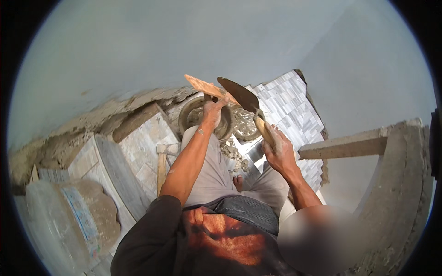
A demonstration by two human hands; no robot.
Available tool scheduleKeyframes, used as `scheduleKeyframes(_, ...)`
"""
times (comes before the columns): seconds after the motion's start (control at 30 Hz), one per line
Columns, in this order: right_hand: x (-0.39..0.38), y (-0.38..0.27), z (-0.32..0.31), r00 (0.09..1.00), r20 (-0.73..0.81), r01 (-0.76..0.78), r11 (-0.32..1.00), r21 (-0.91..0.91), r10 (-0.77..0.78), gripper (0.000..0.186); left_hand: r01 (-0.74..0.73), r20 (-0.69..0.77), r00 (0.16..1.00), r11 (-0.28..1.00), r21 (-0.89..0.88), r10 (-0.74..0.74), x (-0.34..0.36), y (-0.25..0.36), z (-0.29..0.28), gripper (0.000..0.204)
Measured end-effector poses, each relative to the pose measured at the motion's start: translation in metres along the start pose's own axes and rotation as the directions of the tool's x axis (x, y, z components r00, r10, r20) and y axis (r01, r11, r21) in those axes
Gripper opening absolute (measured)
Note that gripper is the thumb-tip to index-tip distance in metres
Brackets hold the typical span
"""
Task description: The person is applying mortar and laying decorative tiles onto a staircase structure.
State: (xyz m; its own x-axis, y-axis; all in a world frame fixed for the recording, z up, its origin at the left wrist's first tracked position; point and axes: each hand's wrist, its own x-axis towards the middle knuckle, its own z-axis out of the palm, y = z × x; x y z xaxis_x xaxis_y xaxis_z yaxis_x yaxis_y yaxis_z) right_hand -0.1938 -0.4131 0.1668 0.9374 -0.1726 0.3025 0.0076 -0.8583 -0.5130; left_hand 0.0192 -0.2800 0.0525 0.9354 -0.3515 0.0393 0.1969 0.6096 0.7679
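My left hand [214, 106] is closed round the dark handle of a float, whose orange-brown ridged board [202, 84] tilts out past my fingers. My right hand [279, 149] grips the wooden handle of a pointed trowel [239, 94]. The trowel's dark blade reaches up and left, over the near end of the float; I cannot tell whether they touch. Below both tools stand two round tubs. The left tub [184, 116] shows greyish wet contents, and the right tub [245, 137] holds grey, wet-looking mix, partly hidden by the trowel and float.
Tiled stair steps [148, 135] descend at the left, where a mallet [162, 171] rests. A large clear plastic bottle [76, 216] stands there too. Patterned tiles [287, 108] cover the floor ahead. Rubble [235, 155] lies by my foot. A concrete beam [345, 146] juts in from the right.
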Motion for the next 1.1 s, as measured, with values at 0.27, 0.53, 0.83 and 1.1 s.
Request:
scheduleKeyframes(0.27, -0.020, 0.021, -0.004, 0.990, 0.041, -0.139, 0.990, 0.028, 0.138, 0.052, 0.038, 0.089, 0.994, 0.969, 0.243, -0.061, -0.002, -0.007, 0.037, 0.102)
scheduleKeyframes(0.53, -0.030, 0.093, 0.047, 0.991, 0.001, -0.131, 0.976, -0.175, 0.133, 0.054, 0.053, 0.074, 0.994, 0.951, 0.305, -0.079, -0.012, -0.018, 0.034, 0.098)
scheduleKeyframes(0.83, -0.023, 0.026, 0.024, 0.999, -0.031, 0.009, 0.990, -0.140, -0.014, 0.055, 0.045, 0.041, 0.997, 0.931, 0.363, -0.064, -0.013, -0.024, 0.016, 0.094)
scheduleKeyframes(1.1, -0.014, 0.110, 0.088, 0.993, 0.069, -0.057, 0.912, -0.407, 0.093, 0.048, 0.034, 0.118, 0.991, 0.984, 0.176, -0.055, -0.022, -0.009, 0.014, 0.089)
